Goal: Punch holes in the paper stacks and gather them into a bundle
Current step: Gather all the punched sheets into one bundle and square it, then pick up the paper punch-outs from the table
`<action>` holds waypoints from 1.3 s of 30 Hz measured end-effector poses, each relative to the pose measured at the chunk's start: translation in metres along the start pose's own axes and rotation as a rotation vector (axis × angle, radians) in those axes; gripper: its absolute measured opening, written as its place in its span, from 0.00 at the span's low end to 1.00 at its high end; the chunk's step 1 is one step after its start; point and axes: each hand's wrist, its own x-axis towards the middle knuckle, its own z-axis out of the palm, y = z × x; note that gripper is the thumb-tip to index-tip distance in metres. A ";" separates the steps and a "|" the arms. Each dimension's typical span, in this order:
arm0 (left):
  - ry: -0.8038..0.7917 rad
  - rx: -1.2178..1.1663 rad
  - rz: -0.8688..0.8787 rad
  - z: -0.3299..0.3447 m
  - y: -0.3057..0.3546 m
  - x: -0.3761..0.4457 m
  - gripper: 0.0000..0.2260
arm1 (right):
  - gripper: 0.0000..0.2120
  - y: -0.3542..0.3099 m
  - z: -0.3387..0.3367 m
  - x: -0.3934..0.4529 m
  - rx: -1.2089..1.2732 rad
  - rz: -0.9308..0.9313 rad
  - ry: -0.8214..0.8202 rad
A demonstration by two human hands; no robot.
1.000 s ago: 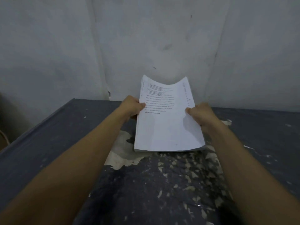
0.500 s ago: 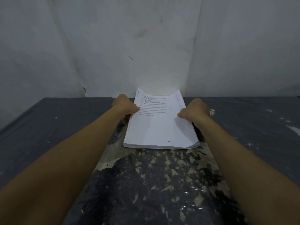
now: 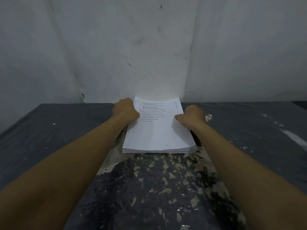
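While both forearms reached forward across the table (image 3: 49,130), the paper stack (image 3: 157,135) lay flat between the two hands, its near edge squared toward the viewer and its far edge close to the white wall (image 3: 149,47); whether that edge touched the wall could not be told. The left hand (image 3: 125,109) gripped the left side of the stack near its far corner, fingers curled under or against the edge and knuckles upward, so that the fingertips themselves were hidden. The right hand (image 3: 193,116) held the right side of the stack, its thumb lying on the top sheet and the remaining fingers wrapped round the edge out of sight. The top sheet carried several lines of printed text (image 3: 151,113) in the half lying between the hands, too small to read, and a small page mark near the edge closest to the viewer. Along the right margin, just beyond the right thumb, ran a short column of small marks (image 3: 176,106), too fine to identify. The tabletop was dark grey, and on the viewer's side of the hands its covering was worn into a large mottled patch (image 3: 157,188) of pale flakes that reached the stack's near edge. Just beyond the right hand lay a pale scrap or chip (image 3: 208,117), and further to the right of that hand a scatter of white flecks and a pale streak (image 3: 292,136) marked the surface. The wall behind the hands showed smudges and a vertical seam (image 3: 193,47).
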 end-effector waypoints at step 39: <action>-0.296 -0.204 0.801 0.075 0.366 -0.219 0.17 | 0.09 0.277 -0.255 -0.152 0.026 0.152 0.758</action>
